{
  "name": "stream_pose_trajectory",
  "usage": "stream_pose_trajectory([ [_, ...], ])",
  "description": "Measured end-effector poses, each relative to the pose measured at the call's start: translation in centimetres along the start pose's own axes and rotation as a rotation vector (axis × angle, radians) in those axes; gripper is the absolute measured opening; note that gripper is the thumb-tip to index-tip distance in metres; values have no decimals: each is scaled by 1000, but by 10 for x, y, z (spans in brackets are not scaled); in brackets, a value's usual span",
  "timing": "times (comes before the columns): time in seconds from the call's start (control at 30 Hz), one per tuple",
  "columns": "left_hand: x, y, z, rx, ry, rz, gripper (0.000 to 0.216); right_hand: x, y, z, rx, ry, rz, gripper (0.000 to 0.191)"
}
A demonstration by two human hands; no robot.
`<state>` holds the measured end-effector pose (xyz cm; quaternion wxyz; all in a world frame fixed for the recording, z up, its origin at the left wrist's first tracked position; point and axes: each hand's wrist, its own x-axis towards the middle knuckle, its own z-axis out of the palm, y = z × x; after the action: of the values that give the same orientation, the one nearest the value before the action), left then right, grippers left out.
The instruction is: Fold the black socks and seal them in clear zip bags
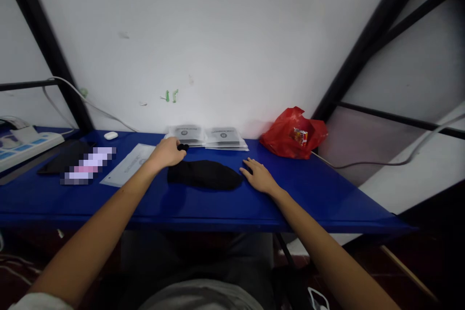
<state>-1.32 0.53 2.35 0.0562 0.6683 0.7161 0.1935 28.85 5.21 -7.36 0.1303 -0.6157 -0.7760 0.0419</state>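
Observation:
A black cloth piece shaped like a sock (205, 175) lies flat on the blue table (218, 209), its rounded end toward the right. My left hand (167, 153) is above its left end, with fingers curled together around a small dark bundle of black cloth (183, 147); the hand hides most of that bundle. My right hand (259, 178) rests on the tabletop with fingers spread, the fingertips just beside the sock's right end, and it holds nothing.
Two stacks of clear printed packets, a left stack (185, 133) and a right stack (225, 138), lie against the wall. Another flat packet (128, 165) is left of my forearm. Around them are a red plastic bag (290, 135), a white earbud case (111, 135) and a power strip (32, 147).

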Motion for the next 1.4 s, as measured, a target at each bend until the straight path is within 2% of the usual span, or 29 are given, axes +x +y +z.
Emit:
stream_pose_trajectory([
  [0.1, 0, 6, 13, -36, 14, 43, 33, -1, -1, 0, -2, -1, 2, 53],
  [0.2, -3, 11, 26, -116, -32, 39, 37, -1, -1, 0, 3, -2, 0, 53],
  [0.3, -9, 14, 39, -148, -52, 111, 30, -2, -1, 0, 9, 4, -7, 53],
  [0.47, -18, 11, 60, -83, 71, 267, 31, -2, 0, 0, 14, 12, -12, 52],
  [0.7, -26, 0, 87, 62, 95, 417, 40, -2, 0, 0, 16, 22, -18, 52],
  [0.83, -29, -2, 91, 96, 114, 447, 44, -1, 2, 1, 21, 17, -15, 51],
  [0.9, -30, -2, 85, 75, 103, 435, 45, -1, 1, -1, 39, 51, -30, 50],
  [0.97, -31, -1, 75, 32, 118, 402, 45, -3, -6, -5, 73, 153, -73, 47],
  [1.07, -33, -5, 59, -32, 189, 298, 42, -11, -35, -15, 149, 343, -195, 41],
  [1.1, -34, -7, 54, -40, 205, 253, 42, -14, -49, -18, 174, 366, -253, 40],
  [1.17, -37, -13, 49, -33, 211, 165, 41, -21, -81, -22, 209, 335, -419, 40],
  [1.27, -43, -21, 47, 17, 153, 50, 41, -27, -122, -21, 180, 215, -672, 39],
  [1.33, -46, -25, 47, 40, 89, -22, 41, -27, -136, -16, 133, 154, -731, 37],
  [1.4, -49, -29, 47, 37, 24, -83, 43, -24, -139, -9, 92, 111, -721, 35],
])
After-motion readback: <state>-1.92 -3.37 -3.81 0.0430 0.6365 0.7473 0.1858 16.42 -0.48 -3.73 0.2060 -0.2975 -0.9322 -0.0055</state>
